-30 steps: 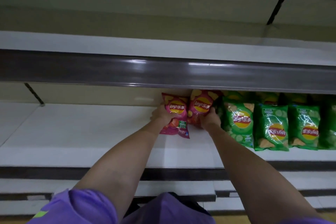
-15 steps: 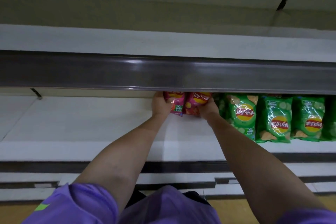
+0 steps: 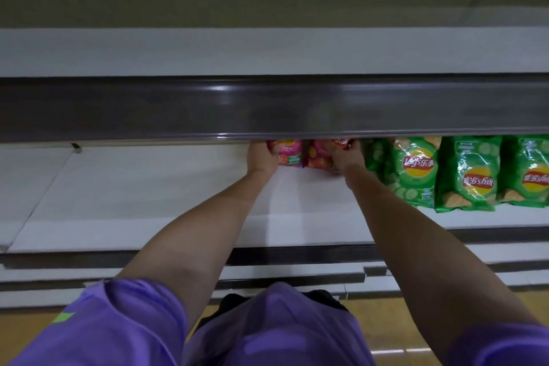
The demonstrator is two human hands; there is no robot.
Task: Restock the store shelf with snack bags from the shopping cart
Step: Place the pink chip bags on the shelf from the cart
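Two pink snack bags stand side by side at the back of the white shelf. My left hand grips the left pink bag by its left side. My right hand grips the right pink bag by its right side. The dark rail of the shelf above hides the tops of both bags and my fingertips. The shopping cart is out of view.
Several green snack bags stand in a row just right of the pink ones, reaching the frame's right edge. The shelf's left part is bare white board. Lower shelf edges and a wooden floor lie below.
Both hands have pushed the two pink bags deeper towards the shelf's back. The view tilted, so the upper rail now covers more of the bags.
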